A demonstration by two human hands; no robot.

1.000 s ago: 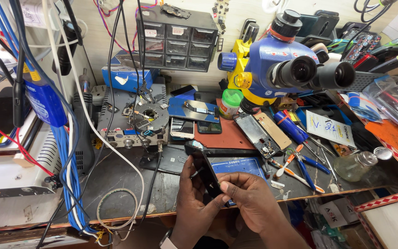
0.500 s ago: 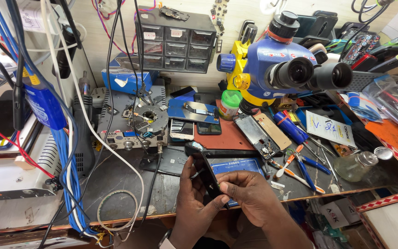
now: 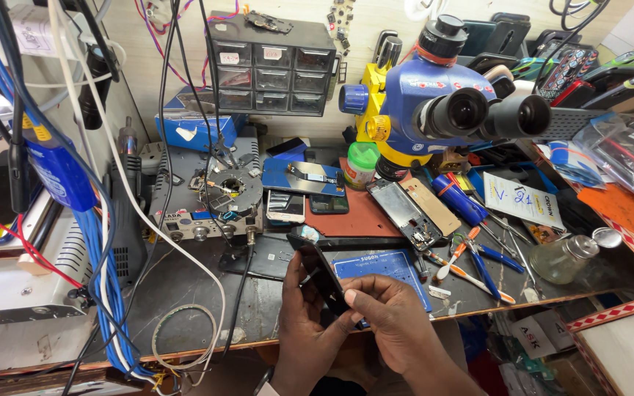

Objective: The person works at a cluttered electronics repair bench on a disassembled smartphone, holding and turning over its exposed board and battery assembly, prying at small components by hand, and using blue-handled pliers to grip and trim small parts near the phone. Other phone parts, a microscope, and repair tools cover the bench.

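Note:
A black phone (image 3: 318, 270) is held upright on edge above the front of the workbench, its top corner pointing away from me. My left hand (image 3: 304, 323) grips it from the left and underneath. My right hand (image 3: 390, 315) pinches its lower right side with thumb and fingers. Below the phone lies a blue work mat (image 3: 390, 268) on the dark bench.
A blue and yellow stereo microscope (image 3: 442, 103) stands at the back right. An opened phone frame (image 3: 405, 213), tweezers and screwdrivers (image 3: 478, 257) and a glass bottle (image 3: 563, 257) lie to the right. A grey rework station (image 3: 207, 202), hanging cables (image 3: 75, 183) and a drawer cabinet (image 3: 273, 66) fill the left and back.
Both hands and the phone have stayed nearly in place; the phone has tipped only slightly between the fingers.

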